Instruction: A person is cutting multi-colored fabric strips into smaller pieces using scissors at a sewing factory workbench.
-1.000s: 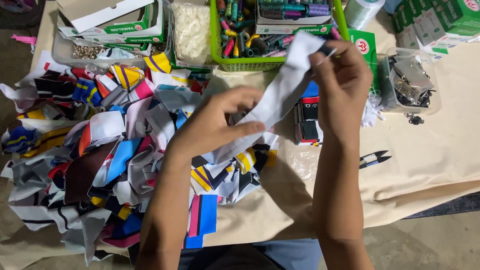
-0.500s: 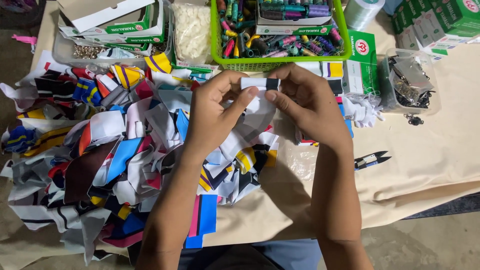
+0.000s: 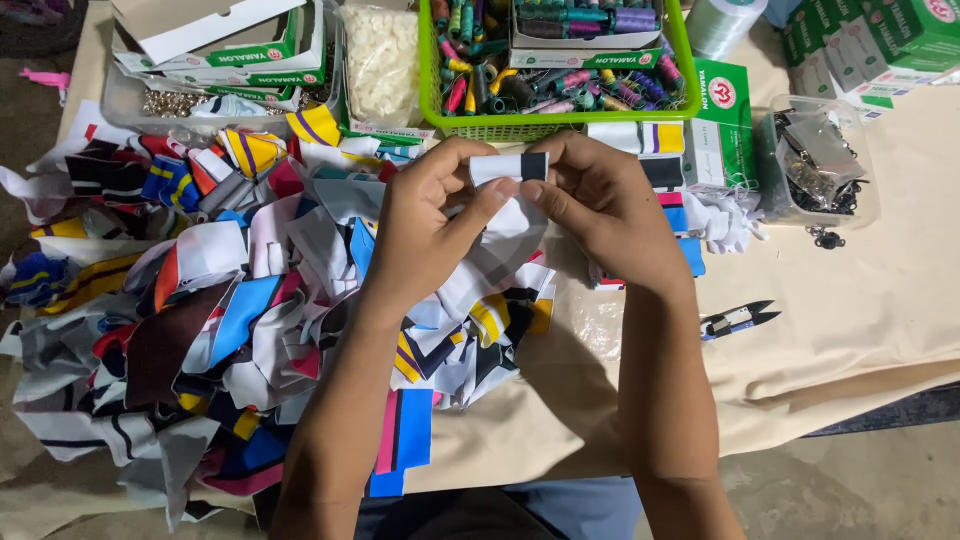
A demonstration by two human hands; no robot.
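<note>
Worktop (image 3: 860, 340): beige cloth covers it, and you look down on it from the near edge, with bare floor showing past the near right corner.
Left hand (image 3: 430, 225): your grip is clamped, thumb and fingers pinching the left end of the white strip.
Right hand (image 3: 600, 205): your grip is clamped too, thumb and fingers pinching the black end of the same strip.
White strip (image 3: 500, 165): you hold this small fabric piece, white with a black band on its right end, level above the middle of the worktop, just in front of the green basket.
Scrap pile (image 3: 200, 320): a heap of cut fabric pieces in white, blue, yellow, pink and black fills the left half of the worktop and runs under your left forearm.
Green basket (image 3: 555, 128): it stands at the far edge, full of coloured thread spools.
Thread snips (image 3: 738, 320): small black clippers lie on the cloth to the right of your right forearm, well apart from both hands.
Clear tub (image 3: 815, 165): it sits toward the far right corner, holding dark metal fittings.
Green and white boxes (image 3: 880, 40): they are stacked at the far right corner.
</note>
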